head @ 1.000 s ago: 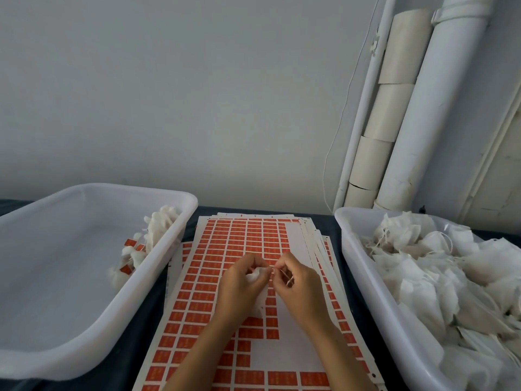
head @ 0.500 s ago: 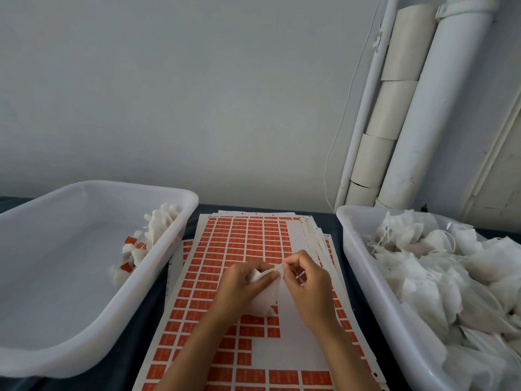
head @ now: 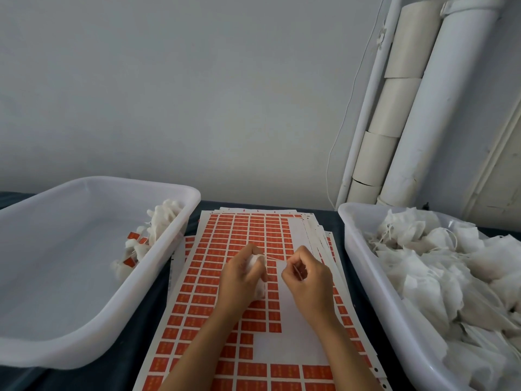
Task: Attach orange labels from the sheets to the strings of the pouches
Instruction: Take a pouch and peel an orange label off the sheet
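Far left, a white plastic tub (head: 93,280) sits on the dark tabletop (head: 158,294), and tucked in its far right corner is a small heap of finished pouches (head: 153,235) with orange tags showing among them. Moving in, the stack of label sheets (head: 225,266) lies between the two tubs, rows of orange labels (head: 197,297) around a bare white patch where some have been peeled off. Over the sheets, the left hand (head: 242,280) is curled round a crumpled white pouch (head: 258,270), gripping it just above the paper. From there a thin string (head: 275,258) runs taut across to the right hand (head: 307,280), whose thumb and fingers pinch its end; whether a label sits in that pinch I cannot tell. Further right, the second white tub (head: 363,277) is piled with loose unlabelled pouches (head: 439,266). Behind it, white pipes (head: 423,108) climb the wall.
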`<state>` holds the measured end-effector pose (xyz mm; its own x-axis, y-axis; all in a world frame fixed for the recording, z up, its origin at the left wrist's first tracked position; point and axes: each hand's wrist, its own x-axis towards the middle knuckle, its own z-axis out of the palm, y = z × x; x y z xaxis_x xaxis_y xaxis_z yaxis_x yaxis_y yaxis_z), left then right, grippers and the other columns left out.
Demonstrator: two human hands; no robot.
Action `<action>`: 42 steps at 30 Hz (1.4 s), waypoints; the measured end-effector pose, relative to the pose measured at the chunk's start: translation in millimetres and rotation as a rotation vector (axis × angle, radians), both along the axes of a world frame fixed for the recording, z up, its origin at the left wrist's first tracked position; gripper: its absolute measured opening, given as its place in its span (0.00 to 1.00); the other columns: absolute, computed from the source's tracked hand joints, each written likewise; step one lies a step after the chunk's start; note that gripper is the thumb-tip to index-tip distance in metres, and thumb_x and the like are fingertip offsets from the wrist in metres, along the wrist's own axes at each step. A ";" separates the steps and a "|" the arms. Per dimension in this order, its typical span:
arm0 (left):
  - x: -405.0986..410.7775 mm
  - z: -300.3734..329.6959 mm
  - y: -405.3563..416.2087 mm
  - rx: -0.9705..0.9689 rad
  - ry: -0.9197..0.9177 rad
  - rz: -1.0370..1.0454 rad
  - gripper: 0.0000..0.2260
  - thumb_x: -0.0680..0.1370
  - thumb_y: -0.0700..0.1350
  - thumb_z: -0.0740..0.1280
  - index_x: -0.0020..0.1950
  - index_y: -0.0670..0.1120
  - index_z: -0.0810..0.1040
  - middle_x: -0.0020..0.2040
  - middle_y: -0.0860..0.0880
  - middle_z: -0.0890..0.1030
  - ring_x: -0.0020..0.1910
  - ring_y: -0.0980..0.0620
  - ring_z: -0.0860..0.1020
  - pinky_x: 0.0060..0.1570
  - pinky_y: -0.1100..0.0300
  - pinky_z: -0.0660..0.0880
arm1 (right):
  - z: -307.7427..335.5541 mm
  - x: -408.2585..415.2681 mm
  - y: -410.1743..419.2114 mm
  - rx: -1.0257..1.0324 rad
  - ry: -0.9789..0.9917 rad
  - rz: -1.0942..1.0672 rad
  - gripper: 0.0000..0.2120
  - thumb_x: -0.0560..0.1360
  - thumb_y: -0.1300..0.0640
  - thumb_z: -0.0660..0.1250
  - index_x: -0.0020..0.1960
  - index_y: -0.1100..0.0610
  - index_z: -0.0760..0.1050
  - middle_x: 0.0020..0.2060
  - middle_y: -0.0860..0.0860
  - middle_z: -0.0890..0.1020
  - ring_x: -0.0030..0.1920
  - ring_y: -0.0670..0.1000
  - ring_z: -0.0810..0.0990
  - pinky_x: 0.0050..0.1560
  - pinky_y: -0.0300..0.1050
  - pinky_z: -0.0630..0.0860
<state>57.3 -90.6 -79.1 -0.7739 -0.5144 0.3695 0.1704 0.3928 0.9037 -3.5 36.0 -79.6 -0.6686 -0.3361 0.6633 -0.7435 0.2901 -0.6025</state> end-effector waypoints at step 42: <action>8.2 0.7 3.0 0.257 0.049 -0.103 0.02 0.74 0.39 0.71 0.43 0.46 0.81 0.41 0.52 0.83 0.43 0.50 0.81 0.39 0.64 0.79 | -5.8 3.4 -2.6 0.146 -0.141 0.185 0.04 0.75 0.56 0.65 0.48 0.48 0.77 0.39 0.32 0.77 0.44 0.34 0.78 0.40 0.25 0.74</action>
